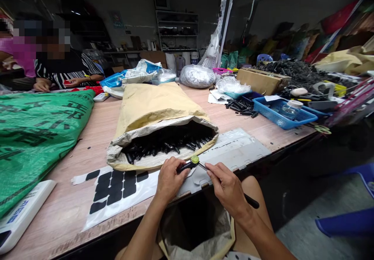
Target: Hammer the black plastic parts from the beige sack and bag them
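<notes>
Black piece (184, 168): was held in the left hand (172, 176) — over the bench (96, 135) edge, in front of the big tan sack (157, 100).
Green round bit (194, 159): sat at the black piece's end.
Metal rod (202, 166): was pinched in the right hand (227, 185), its tip by the green bit — I could not tell if they touched.
Tan sack: lay open on the bench, with many black parts (172, 147) inside.
White sheet (146, 188): lay left of the left hand, with black patches (115, 186) on it.
</notes>
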Tool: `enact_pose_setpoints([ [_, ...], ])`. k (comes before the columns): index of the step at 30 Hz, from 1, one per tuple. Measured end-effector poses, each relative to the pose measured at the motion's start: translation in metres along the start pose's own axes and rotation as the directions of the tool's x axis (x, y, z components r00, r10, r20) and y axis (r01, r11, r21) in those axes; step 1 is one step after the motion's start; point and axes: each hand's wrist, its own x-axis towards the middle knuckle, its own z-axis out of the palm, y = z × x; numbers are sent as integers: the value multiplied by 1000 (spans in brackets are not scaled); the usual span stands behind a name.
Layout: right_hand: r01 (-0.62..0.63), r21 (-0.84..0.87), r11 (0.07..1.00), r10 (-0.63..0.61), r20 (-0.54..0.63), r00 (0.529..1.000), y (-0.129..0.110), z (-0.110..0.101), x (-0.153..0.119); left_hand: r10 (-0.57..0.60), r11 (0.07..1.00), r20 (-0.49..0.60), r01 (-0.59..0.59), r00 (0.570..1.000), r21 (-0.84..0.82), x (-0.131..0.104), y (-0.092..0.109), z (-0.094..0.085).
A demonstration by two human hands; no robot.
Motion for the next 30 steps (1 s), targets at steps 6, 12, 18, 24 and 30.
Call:
enact_pose_setpoints([
  [6, 37, 35, 999, -38, 22, 999, -12, 6, 0, 5, 1000, 16, -5, 1000, 4, 0, -1, 0],
  [12, -11, 0, 1000, 11, -1, 1000, -2, 6, 3, 12, 1000, 36, -12, 999, -4, 0, -2, -1],
  [18, -69, -282, 957, 45, -94, 995, 43, -10, 20, 39, 999, 112, -40, 993, 8, 0, -1, -6],
  [24, -97, -353, 931, 62, -109, 992, 63, -6, 24, 34, 999, 128, -38, 991, 28, 0, -2, -6],
  [30, -109, -388, 915, 69, -116, 991, 57, -5, 24, 74, 997, 119, -77, 990, 19, -5, 8, -12],
])
